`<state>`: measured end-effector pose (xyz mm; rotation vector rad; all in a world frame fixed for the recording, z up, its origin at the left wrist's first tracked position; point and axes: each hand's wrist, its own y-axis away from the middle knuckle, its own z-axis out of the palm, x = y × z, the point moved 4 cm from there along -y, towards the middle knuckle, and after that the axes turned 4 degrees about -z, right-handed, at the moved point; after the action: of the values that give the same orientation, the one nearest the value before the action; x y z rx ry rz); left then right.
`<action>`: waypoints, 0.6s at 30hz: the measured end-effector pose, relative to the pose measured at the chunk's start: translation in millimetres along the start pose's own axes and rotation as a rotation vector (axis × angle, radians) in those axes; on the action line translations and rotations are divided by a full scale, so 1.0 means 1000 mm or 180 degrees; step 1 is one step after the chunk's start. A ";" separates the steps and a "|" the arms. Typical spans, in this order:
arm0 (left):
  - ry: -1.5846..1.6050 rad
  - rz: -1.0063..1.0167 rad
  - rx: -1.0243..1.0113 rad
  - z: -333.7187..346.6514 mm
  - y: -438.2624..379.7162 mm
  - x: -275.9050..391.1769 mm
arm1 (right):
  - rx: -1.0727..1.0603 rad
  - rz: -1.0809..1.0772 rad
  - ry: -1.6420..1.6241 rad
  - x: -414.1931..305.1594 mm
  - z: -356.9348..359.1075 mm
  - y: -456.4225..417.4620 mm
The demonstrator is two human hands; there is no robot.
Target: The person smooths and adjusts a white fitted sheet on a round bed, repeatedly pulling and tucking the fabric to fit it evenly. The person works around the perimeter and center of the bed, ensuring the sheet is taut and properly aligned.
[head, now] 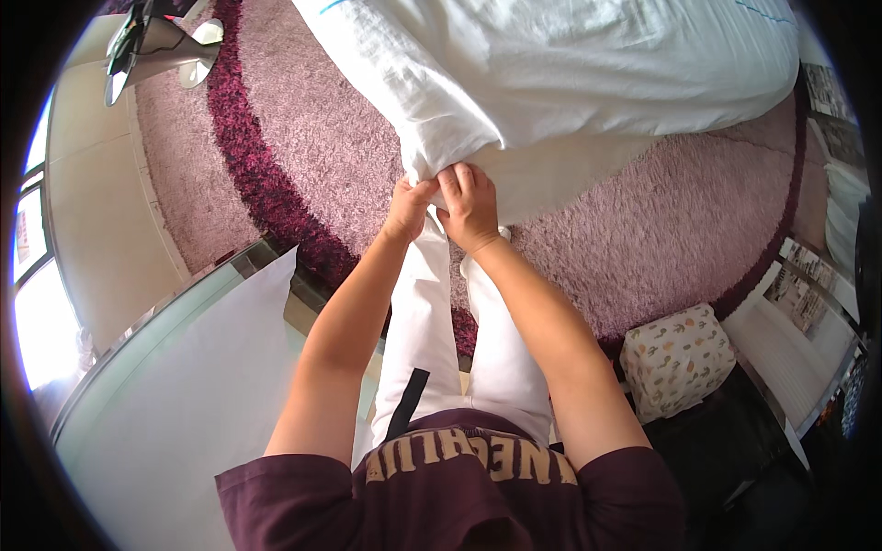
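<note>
A large piece of white bedding, perhaps a duvet cover, spreads from the top of the view down to my hands. Its near corner is pinched by my left hand, thumb on top. Close beside it, my right hand grips the edge of the same corner with bent fingers. A cream-coloured layer of cloth hangs out below the white one, to the right of my hands. The fingertips are partly hidden in the folds.
Pink shag rug with a dark purple band lies beneath the bedding. At left stands a glass-topped table bearing a white sheet. A shiny metal stand is at upper left. A cactus-patterned cube sits at lower right.
</note>
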<state>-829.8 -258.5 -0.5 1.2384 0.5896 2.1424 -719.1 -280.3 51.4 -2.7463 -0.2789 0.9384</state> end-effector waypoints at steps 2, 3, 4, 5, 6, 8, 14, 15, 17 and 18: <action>0.0294 0.0162 0.0096 0.001 0.017 0.003 | -0.0202 0.0112 -0.0021 -0.013 0.001 0.005; 0.0357 0.0198 0.0121 0.001 0.024 0.002 | -0.0315 0.0171 -0.0019 -0.018 0.000 0.007; 0.0419 0.0232 0.0145 -0.001 0.031 0.003 | -0.0280 0.0165 -0.0063 -0.024 -0.003 0.008; 0.0479 0.0264 0.0166 -0.002 0.037 0.005 | -0.0239 0.0150 -0.0120 -0.028 -0.006 0.005; 0.0400 0.0321 0.0240 -0.004 0.040 0.004 | -0.0209 0.0151 -0.0176 -0.030 -0.008 0.003; 0.1248 0.0150 -0.0041 -0.021 0.039 -0.009 | -0.0117 0.0154 -0.0269 -0.032 -0.016 -0.004; 0.1016 -0.0530 0.0112 0.005 0.040 -0.019 | -0.0028 0.0232 -0.0419 -0.036 -0.026 -0.003; 0.1129 -0.0294 -0.0076 0.019 0.040 -0.013 | 0.0044 0.0249 -0.0387 -0.036 -0.027 0.001; 0.0835 -0.0240 0.0080 0.017 0.046 -0.005 | 0.0058 0.0303 -0.0477 -0.051 -0.033 0.011; 0.0805 -0.0325 0.0009 0.011 0.043 -0.006 | 0.0154 0.0271 -0.0597 -0.056 -0.039 0.015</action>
<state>-829.7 -293.0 28.5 0.9235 0.7454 2.2272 -736.5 -314.6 109.2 -2.6478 -0.1691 1.2113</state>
